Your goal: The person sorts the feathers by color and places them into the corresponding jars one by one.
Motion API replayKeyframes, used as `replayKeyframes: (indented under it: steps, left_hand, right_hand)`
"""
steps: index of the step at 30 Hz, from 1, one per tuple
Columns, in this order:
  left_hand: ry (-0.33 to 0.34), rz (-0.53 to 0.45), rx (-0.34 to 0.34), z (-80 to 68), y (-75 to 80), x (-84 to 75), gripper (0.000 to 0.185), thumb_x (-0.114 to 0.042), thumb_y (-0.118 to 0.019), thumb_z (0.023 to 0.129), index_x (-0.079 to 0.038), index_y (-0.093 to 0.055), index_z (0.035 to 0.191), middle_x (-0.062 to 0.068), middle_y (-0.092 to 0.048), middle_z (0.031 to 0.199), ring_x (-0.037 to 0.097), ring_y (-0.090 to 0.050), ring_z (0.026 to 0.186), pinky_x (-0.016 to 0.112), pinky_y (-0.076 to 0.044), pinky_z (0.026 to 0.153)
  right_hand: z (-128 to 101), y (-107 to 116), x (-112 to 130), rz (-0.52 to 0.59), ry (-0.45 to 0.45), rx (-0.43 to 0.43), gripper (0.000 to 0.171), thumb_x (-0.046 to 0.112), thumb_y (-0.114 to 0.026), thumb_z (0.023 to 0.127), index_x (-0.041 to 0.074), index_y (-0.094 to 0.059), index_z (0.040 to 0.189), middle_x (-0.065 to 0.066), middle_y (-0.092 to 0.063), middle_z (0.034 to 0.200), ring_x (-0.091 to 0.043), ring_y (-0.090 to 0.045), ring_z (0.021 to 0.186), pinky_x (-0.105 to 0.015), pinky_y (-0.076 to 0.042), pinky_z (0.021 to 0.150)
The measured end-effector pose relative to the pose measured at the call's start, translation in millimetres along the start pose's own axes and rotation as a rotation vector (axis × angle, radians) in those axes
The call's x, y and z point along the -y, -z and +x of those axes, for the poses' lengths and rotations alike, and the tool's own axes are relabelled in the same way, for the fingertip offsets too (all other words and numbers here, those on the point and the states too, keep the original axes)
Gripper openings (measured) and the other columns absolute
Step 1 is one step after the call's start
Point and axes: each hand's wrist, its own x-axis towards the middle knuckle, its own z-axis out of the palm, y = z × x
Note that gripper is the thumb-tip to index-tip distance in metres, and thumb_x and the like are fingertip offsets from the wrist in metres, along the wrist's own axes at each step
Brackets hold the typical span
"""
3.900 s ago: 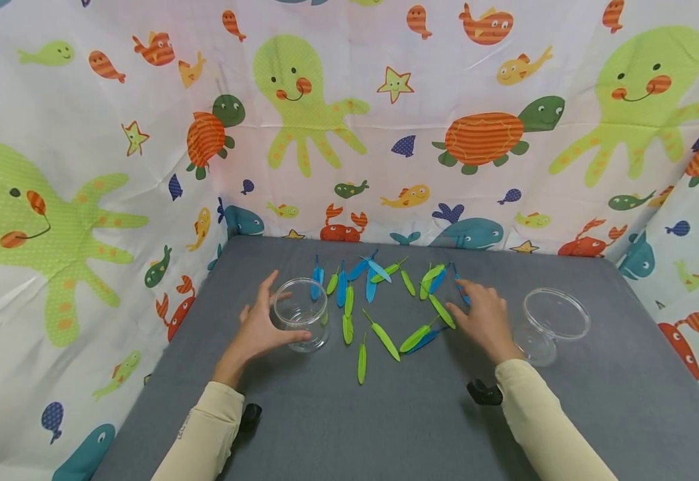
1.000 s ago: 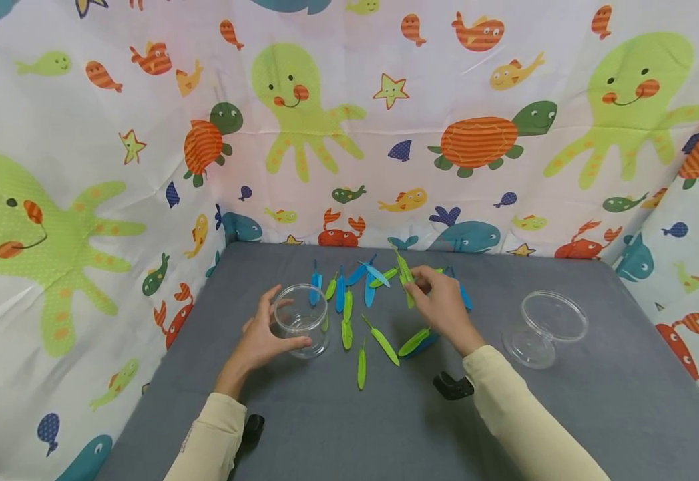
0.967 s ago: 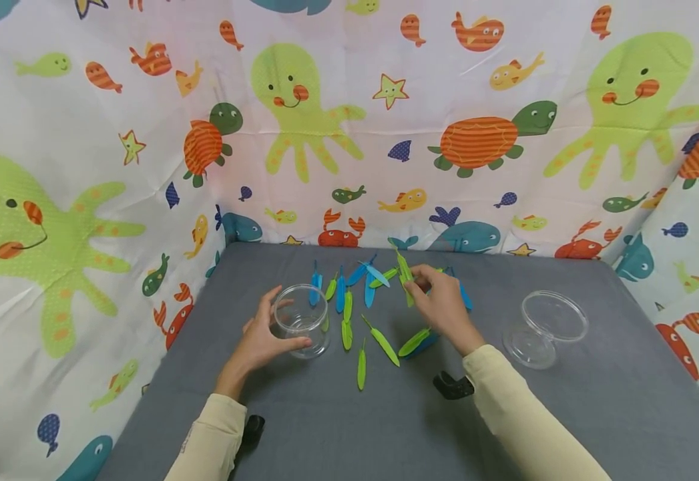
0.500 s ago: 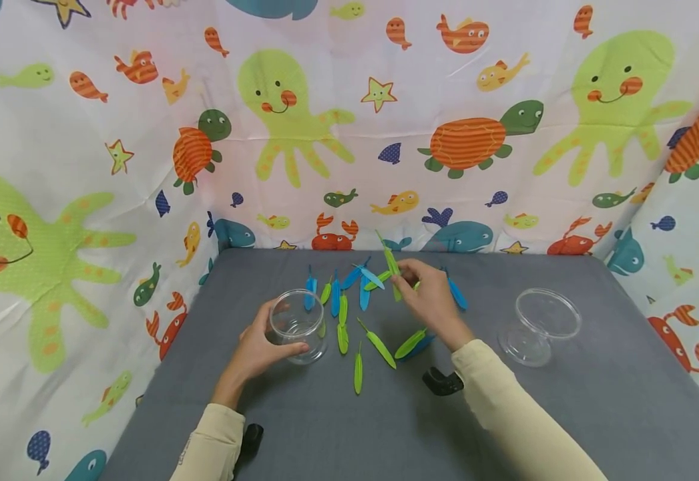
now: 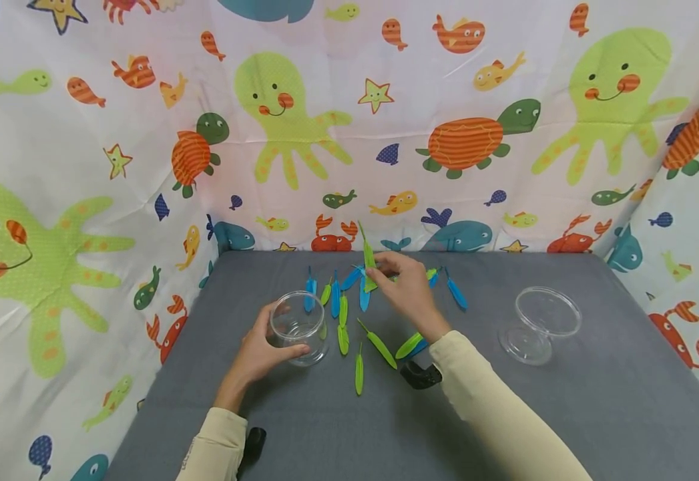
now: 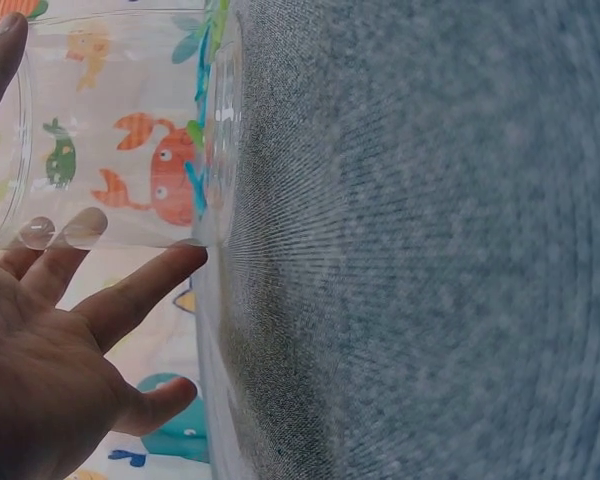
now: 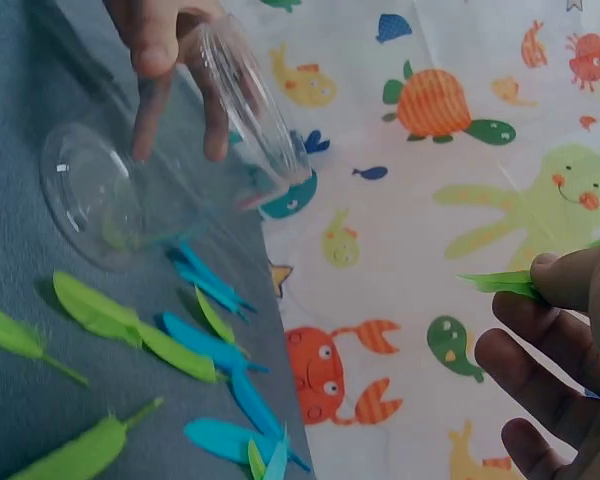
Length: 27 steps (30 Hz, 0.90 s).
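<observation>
My left hand (image 5: pixel 259 351) grips a clear glass jar (image 5: pixel 300 329) from its left side, thumb in front and fingers behind; the jar stands upright on the grey table. Through the left wrist view, those fingers (image 6: pixel 145 295) lie along the jar wall (image 6: pixel 90 130). My right hand (image 5: pixel 408 290) pinches a green feather (image 5: pixel 368 257) between thumb and fingertips, quill pointing up. It is raised over the feathers at the back, right of the jar. In the right wrist view the same green feather (image 7: pixel 505 285) shows between thumb and forefinger, its other fingers loosely bent.
Green feathers (image 5: pixel 379 346) and blue feathers (image 5: pixel 335 297) lie scattered on the grey cloth (image 5: pixel 325 434) between the hands. One blue feather (image 5: pixel 456 292) lies further right. A second clear glass vessel (image 5: pixel 526 346) stands at the right. A sea-animal curtain (image 5: pixel 331 160) closes off the back and sides.
My right hand has gone from the right-hand feathers, picked up a green feather, and moved left with it toward the jar. My left hand stays on the jar.
</observation>
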Motion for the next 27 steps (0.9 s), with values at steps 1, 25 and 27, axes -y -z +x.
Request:
replayKeyframes:
  steps: [1,25,27]
  left_hand:
    - [-0.004,-0.006,0.002,0.1,-0.1,-0.1,0.107,-0.052,-0.093,0.067,-0.039,-0.031,0.153,-0.006,-0.047,0.155,0.035,-0.051,0.137,0.064,-0.039,0.111]
    - [-0.004,-0.045,0.02,0.8,-2.4,-0.4,0.104,-0.047,-0.093,0.069,-0.033,-0.032,0.153,-0.003,-0.045,0.156,0.037,-0.05,0.139,0.064,-0.039,0.111]
    - [-0.008,-0.047,0.022,0.2,-2.7,-0.1,0.103,-0.044,-0.093,0.07,-0.032,-0.032,0.153,-0.003,-0.045,0.156,0.038,-0.05,0.139,0.064,-0.039,0.11]
  right_hand:
    - [0.4,-2.1,0.9,0.006,-0.001,0.005,0.02,0.016,-0.073,0.095,0.01,-0.074,0.114,-0.008,-0.079,0.089,-0.024,-0.073,0.083,-0.038,-0.057,0.07]
    - [-5.0,-41.2,11.8,0.004,-0.012,0.071,0.021,0.023,-0.073,0.095,0.015,-0.075,0.115,-0.002,-0.079,0.097,-0.019,-0.073,0.091,-0.04,-0.058,0.077]
    - [-6.8,-46.7,12.7,0.018,-0.009,0.08,0.022,0.022,-0.074,0.095,0.014,-0.075,0.115,-0.002,-0.079,0.096,-0.018,-0.073,0.09,-0.036,-0.056,0.073]
